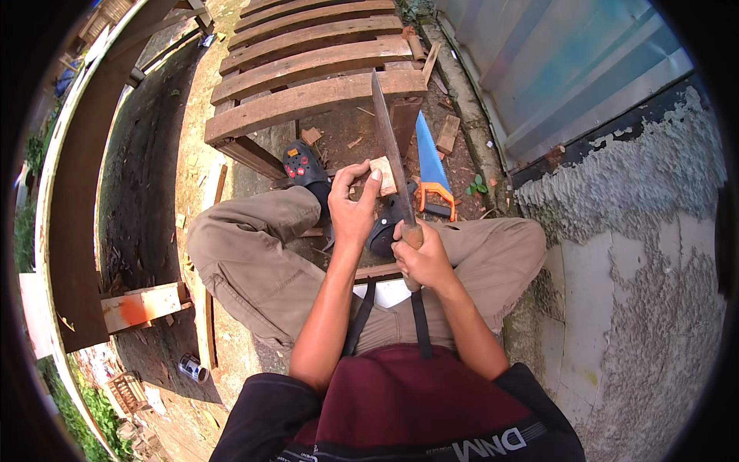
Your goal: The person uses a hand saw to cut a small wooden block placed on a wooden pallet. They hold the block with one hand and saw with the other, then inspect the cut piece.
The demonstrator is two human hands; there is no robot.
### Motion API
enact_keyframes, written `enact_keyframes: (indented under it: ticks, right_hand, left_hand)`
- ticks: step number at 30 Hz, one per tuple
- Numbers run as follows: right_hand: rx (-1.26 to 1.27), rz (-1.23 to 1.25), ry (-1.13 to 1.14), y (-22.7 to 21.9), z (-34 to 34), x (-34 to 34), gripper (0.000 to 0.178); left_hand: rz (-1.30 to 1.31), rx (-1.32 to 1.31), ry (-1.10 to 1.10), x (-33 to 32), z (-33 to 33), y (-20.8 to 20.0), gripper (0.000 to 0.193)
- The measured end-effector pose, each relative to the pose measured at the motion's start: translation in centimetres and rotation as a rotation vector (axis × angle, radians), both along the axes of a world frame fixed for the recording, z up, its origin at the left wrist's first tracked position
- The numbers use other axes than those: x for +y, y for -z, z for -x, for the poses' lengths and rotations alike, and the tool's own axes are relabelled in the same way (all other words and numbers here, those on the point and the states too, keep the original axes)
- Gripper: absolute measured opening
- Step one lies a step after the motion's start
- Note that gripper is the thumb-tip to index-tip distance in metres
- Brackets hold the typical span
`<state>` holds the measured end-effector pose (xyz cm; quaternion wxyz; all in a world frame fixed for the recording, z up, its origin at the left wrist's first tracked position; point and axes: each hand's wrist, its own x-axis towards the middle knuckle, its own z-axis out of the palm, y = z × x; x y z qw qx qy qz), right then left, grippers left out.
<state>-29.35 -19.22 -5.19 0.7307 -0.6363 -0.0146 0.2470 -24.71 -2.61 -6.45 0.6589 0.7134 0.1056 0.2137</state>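
My right hand (423,258) is wrapped round the wooden handle of a machete (392,142). Its long dark blade points up and away, slightly to the left. Between the thumb and fingers of my left hand (354,206) is a small pale wood block (383,175), held up close to the left side of the blade. Whether block and blade touch, I cannot tell. Just right of the machete stands a hand saw (431,158) with a blue blade and an orange and black handle, lower end toward me.
A slatted wooden table (308,63) stands ahead of my knees. Wood offcuts (447,134) and chips litter the ground below. On the right rise a metal sheet (562,69) and a rough plastered wall (616,308). Timber framing (81,200) and a can (192,368) are at left.
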Motion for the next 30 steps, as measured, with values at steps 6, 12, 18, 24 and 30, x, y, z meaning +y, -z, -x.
enact_keyframes:
  ticks: [6,12,18,24,30]
  right_hand:
    - [-0.501,0.353,0.13,-1.8,0.5,0.6,0.011]
    - [-0.559,0.191,0.293,-8.6,1.9,1.2,0.018]
    - [-0.321,0.522,0.167,-0.9,1.5,1.2,0.013]
    - [0.209,-0.244,-0.046,0.2,0.5,-0.2,0.013]
    - [-0.151,0.009,0.055,-1.0,1.3,0.4,0.012]
  left_hand:
    - [0.001,0.023,-0.021,-0.5,0.0,-0.3,0.029]
    - [0.098,0.059,-0.057,-0.2,0.1,-0.4,0.029]
    - [0.057,0.029,-0.057,-0.5,0.4,-0.3,0.029]
    - [0.09,0.044,-0.033,0.1,0.7,0.1,0.028]
    - [0.106,0.041,-0.04,0.1,0.9,-0.1,0.027]
